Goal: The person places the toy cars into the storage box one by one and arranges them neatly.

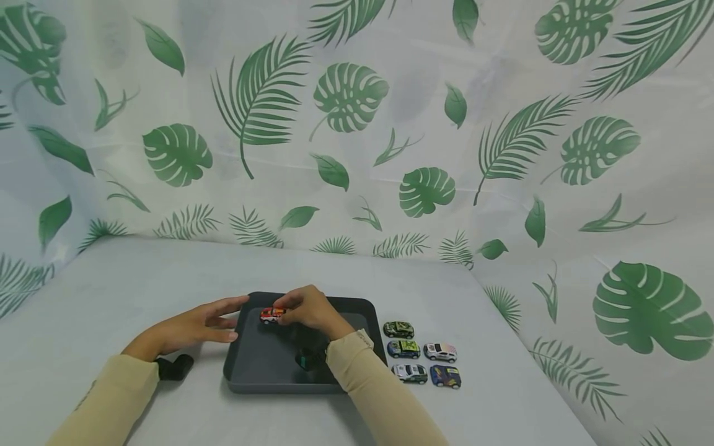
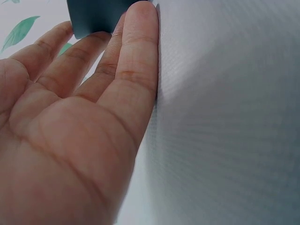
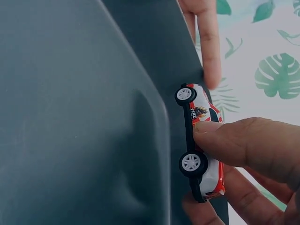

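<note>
A small red-and-white toy car (image 1: pixel 270 316) with black tyres, white spoked wheels and the word "FIRE" on its side is over the far left part of a dark grey, rounded-corner tray (image 1: pixel 262 371). The right hand's (image 1: pixel 312 310) grip is clamped on it: the thumb presses the car's near side in the right wrist view, and fingers bend round behind it, so the gap is only as wide as the car. Whether the wheels touch the tray is not clear.

The left hand (image 1: pixel 192 327) is at the tray's left edge, its grip spread with fingers reaching forward. Fingertips meet the tray's wall in the left wrist view, and the thumb lies lower along the same side.

Just right of the tray, five more toy cars sit in two columns. The nearer column has a green camouflage car (image 1: pixel 398 329), a dark blue and yellow-green car (image 1: pixel 403 349) and a silver-white car (image 1: pixel 409 373); the outer one has a white car with pinkish markings (image 1: pixel 440 352) and a dark blue car with orange patches (image 1: pixel 445 376).

Cream sleeves (image 1: pixel 106 396) cover both forearms. Everything stands on a white desk (image 1: pixel 496 396), backed by white cloth (image 1: pixel 379 37) printed with green leaves.
</note>
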A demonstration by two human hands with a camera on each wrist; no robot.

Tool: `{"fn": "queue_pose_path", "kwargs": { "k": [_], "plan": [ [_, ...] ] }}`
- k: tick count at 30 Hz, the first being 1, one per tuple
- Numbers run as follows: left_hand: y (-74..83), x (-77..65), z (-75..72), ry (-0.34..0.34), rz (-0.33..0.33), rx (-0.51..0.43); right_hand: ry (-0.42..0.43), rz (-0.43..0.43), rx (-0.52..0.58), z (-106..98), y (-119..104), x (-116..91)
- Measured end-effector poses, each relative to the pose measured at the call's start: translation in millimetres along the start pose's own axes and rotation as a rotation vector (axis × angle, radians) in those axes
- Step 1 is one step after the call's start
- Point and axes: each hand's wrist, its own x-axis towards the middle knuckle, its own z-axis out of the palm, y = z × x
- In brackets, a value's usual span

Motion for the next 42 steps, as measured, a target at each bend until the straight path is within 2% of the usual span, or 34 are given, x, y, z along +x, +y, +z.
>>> {"fn": "queue_pose_path", "kwargs": {
  "k": [32, 42],
  "plan": [
    [2.8, 0.3, 0.5, -0.006, 0.007, -0.014, -0.007, 0.050, -0.139, 18.5, 3.7, 14.6],
    [2.2, 0.0, 0.3, -0.008, 0.012, -0.013, -0.031, 0.057, -0.011, 5.5, -0.1, 6.7]
  ]
}}
